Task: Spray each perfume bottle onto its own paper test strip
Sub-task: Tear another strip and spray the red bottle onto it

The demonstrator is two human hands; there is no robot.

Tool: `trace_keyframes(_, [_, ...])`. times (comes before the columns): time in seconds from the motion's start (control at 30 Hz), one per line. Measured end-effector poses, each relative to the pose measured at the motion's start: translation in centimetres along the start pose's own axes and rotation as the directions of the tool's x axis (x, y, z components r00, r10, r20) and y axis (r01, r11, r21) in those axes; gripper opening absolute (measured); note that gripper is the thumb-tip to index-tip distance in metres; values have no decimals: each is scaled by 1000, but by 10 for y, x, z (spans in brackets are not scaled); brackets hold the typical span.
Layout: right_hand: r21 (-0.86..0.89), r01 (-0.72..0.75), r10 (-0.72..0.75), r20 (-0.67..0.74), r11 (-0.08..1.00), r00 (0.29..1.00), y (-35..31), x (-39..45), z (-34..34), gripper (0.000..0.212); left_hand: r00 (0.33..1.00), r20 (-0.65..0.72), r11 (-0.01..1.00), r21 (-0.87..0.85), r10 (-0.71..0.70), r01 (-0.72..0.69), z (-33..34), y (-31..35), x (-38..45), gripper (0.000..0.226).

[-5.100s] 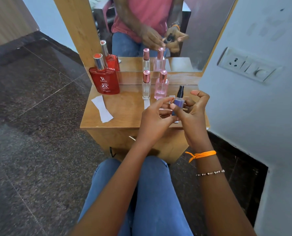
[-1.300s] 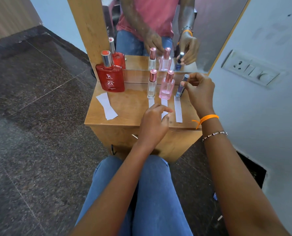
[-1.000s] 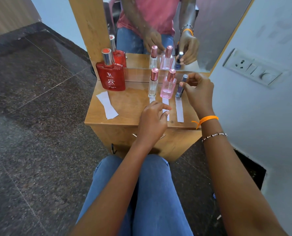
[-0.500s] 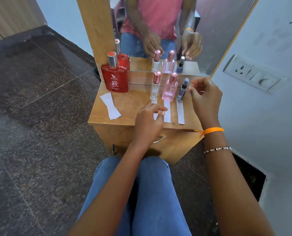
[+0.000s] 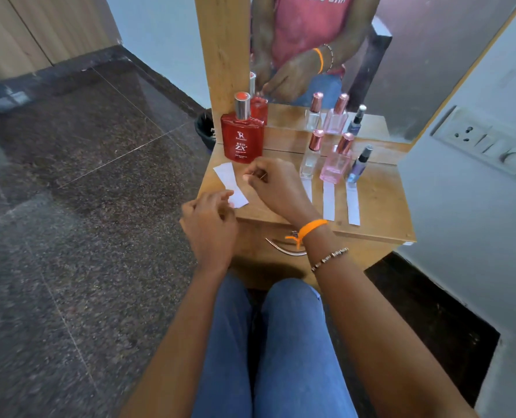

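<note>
a single wide-angle view from the person's head looks forward and steeply down. near, at the bottom, sit the jeans-clad knees [image 5: 268, 342] and both forearms. farther out, at mid-frame, is the small wooden table [image 5: 380, 212], seen from above and close by. beyond it, at the far top, a mirror [image 5: 401, 55] faces back toward the camera and gives a reflected second look at the same tabletop. dark stone floor [image 5: 69, 206] fills the left; a pale wall [image 5: 476, 236] with a switch plate [image 5: 488, 146] runs down the right. edges bow outward from the lens.
</note>
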State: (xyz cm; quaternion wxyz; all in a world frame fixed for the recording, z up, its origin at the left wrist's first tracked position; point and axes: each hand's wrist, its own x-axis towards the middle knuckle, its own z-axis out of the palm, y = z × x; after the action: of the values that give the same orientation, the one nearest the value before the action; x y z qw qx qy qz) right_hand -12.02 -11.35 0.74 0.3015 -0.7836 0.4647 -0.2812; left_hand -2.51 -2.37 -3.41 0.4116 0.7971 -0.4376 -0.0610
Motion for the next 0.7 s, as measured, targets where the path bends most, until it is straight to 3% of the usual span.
trace_keyframes(0.17, [-136, -51, 67, 114, 989, 991, -2, 25, 20, 31, 994, 61, 985, 147, 86, -95, 4, -13, 3, 38])
trace_keyframes(0.4, [-358, 12, 60, 190, 934, 980, 2, 37, 31, 33, 987, 82, 970, 191, 136, -149, 5, -19, 7, 34])
trace_keyframes(0.7, [-241, -8, 32, 95, 971, 995, 6, 36, 39, 25, 987, 72, 964, 213, 147, -159, 3, -19, 4, 31])
